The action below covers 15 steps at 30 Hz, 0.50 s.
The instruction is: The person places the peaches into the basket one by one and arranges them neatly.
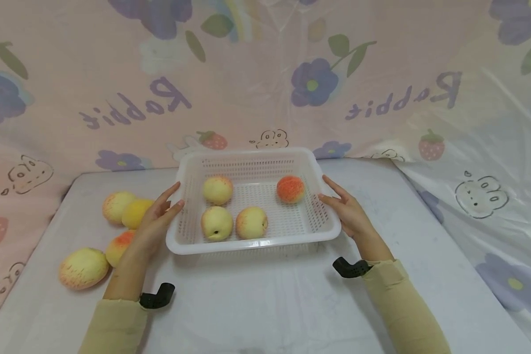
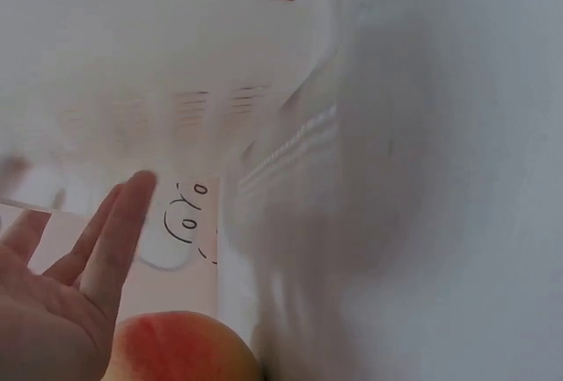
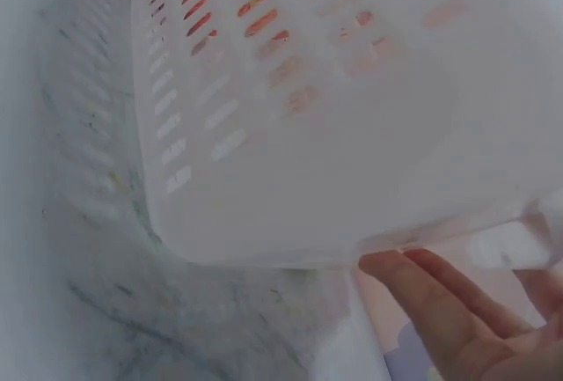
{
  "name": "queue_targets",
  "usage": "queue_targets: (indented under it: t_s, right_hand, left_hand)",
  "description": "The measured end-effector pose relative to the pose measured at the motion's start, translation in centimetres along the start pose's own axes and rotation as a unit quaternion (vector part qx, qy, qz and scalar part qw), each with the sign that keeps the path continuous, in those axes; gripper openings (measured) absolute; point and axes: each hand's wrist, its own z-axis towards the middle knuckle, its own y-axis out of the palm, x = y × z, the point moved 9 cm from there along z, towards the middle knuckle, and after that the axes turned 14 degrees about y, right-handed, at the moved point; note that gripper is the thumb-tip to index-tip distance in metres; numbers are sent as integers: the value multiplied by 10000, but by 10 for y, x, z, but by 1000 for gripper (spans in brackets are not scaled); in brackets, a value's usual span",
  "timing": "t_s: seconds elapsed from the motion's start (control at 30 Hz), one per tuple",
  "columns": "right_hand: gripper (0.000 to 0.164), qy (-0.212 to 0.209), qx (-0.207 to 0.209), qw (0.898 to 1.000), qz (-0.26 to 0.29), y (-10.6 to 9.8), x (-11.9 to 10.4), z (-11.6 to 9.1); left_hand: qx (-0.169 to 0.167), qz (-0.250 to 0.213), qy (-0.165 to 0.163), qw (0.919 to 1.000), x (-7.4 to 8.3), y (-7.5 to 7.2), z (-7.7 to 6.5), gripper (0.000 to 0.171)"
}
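A white plastic basket (image 1: 256, 244) with slotted walls stands between my two hands over the table. My left hand (image 1: 152, 226) holds its left end, thumb at the rim and fingers stretched along the outside. At the opposite end, my right hand (image 1: 349, 211) grips the rim the same way; in the right wrist view, its fingertips (image 3: 387, 264) meet the basket's edge from below. Inside lie several pale yellow peaches (image 1: 217, 223) on the left and one red-orange peach (image 1: 290, 190) on the right. Red shows through the slots in the right wrist view.
Left of the basket, several more fruits lie on the white table (image 1: 256, 305): pale peaches (image 1: 84, 268), a yellow fruit (image 1: 136, 213) and a red-tinged peach (image 1: 117, 248) partly behind my left forearm. A printed curtain (image 1: 248, 73) hangs behind the table.
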Motion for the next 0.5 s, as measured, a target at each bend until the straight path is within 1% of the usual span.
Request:
queue_targets:
  t_s: [0.13,0.23,0.3,0.37,0.5]
  right_hand:
    - [64,7,-8,10000,17,2,2,1]
    - [64,-52,1,10000,-38,2,1,0]
    - [64,-86,6,9999,-59,1,1,0]
    - [65,-104,14,9999,-64,0,1,0]
    - [65,-114,-23,9999,-37,0,2,1]
  left_hand:
    - [259,355,9,9990,2,-7,-2,60]
    - [392,356,58,9986,3,-12,-4,61]
    - [483,210,98,9986,4,-16,-6,61]
    - [571,-104,150,9982,4,-19,-8,61]
    - [646,-491,343,9961,6,-23,-11,58]
